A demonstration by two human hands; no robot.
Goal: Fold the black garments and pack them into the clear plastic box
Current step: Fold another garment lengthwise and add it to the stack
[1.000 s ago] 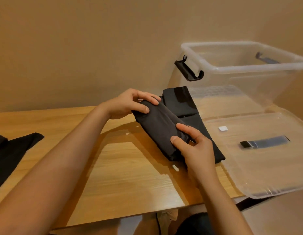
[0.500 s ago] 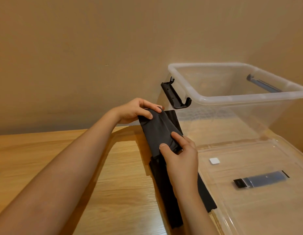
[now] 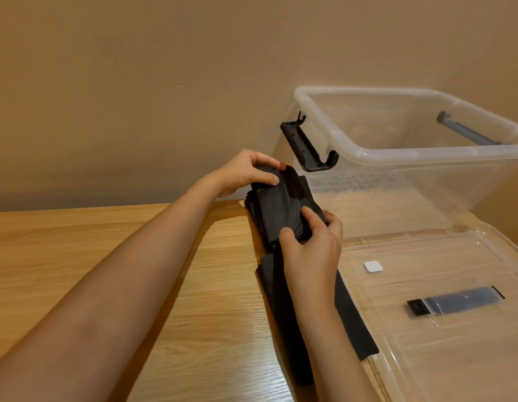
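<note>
A black garment [image 3: 278, 207], folded into a thick bundle, is lifted off the wooden table just left of the clear plastic box [image 3: 443, 181]. My left hand [image 3: 246, 172] grips the bundle's far end with thumb on top. My right hand [image 3: 313, 242] grips its near end, fingers curled round the fabric. A loose black strip of the garment [image 3: 350, 320] trails down along the table beneath my right forearm. The box stands open with nothing visible inside.
The box's clear lid [image 3: 443, 309] lies flat on the table at right, with a dark handle strip [image 3: 455, 300] and a small white square. A black latch [image 3: 307, 146] hangs open on the box's left side. A beige wall rises close behind the wooden table [image 3: 136, 285].
Both hands have raised the folded bundle off the table and bunched it more tightly near the box's left side. The view has shifted right and closer.
</note>
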